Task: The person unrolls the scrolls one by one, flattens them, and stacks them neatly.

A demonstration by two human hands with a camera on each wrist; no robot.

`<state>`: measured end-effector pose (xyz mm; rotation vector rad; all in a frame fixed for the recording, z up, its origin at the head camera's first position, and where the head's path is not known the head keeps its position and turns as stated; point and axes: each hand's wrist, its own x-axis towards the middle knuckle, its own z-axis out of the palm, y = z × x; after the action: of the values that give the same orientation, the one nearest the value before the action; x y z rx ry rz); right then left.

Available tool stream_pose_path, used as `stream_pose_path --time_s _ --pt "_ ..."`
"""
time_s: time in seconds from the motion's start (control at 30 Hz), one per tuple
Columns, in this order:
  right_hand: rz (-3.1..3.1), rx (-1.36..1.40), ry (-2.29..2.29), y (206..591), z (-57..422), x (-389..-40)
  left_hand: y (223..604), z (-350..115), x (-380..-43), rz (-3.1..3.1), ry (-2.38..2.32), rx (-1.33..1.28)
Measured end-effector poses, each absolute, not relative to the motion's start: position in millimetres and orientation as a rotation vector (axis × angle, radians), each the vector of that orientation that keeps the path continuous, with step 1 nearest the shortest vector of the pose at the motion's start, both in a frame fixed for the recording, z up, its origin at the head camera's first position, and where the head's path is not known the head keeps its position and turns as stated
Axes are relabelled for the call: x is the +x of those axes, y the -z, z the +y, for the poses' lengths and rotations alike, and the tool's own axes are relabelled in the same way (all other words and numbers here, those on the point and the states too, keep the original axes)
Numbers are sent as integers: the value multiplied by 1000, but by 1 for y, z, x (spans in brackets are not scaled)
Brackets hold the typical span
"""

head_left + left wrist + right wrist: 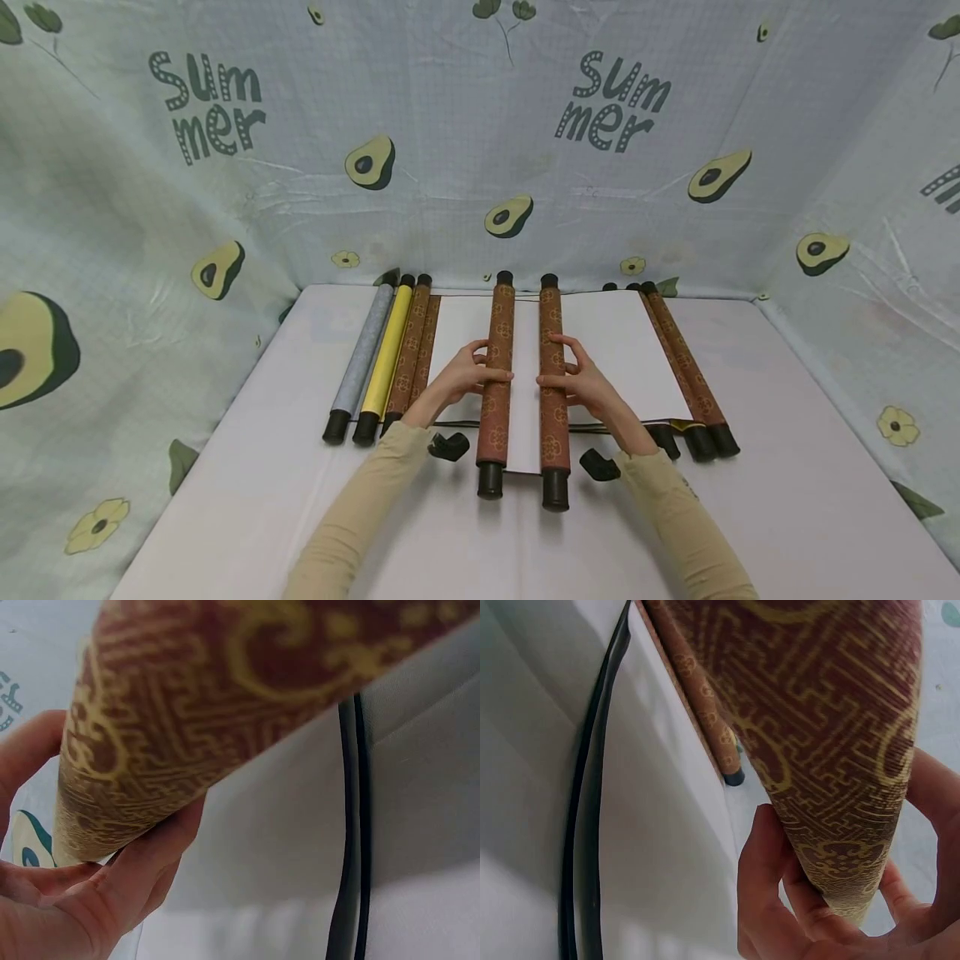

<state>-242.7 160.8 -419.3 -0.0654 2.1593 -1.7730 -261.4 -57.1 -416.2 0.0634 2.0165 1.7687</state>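
Note:
A reddish-brown hanging scroll with a gold pattern and black end knobs is partly rolled from both sides. My left hand [467, 372] grips its left roll [494, 425], thumb across the near face and fingers around the outer side. On the other side, my right hand [587, 382] holds the right roll [555, 429] in a matching grip. A narrow strip of white backing [526, 408] shows between the two rolls. In the left wrist view the fingers [161, 844] curl under the patterned roll [150, 735]; the right wrist view shows the same around its roll [832, 750].
Wide white sheets [611, 354] with dark edges lie beneath the held scroll. At left sit a grey roll [363, 350], a yellow roll [390, 354] and brown rolls [410, 358]. More brown rolls [686, 367] line the right side. A printed cloth [450, 108] hangs behind the white table [795, 467].

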Motion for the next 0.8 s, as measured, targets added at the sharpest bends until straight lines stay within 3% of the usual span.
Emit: stream_pose_path --time_s 0.8 --pt "2110 29 1698 421 178 -248 422 -70 -265 1983 -1788 103"
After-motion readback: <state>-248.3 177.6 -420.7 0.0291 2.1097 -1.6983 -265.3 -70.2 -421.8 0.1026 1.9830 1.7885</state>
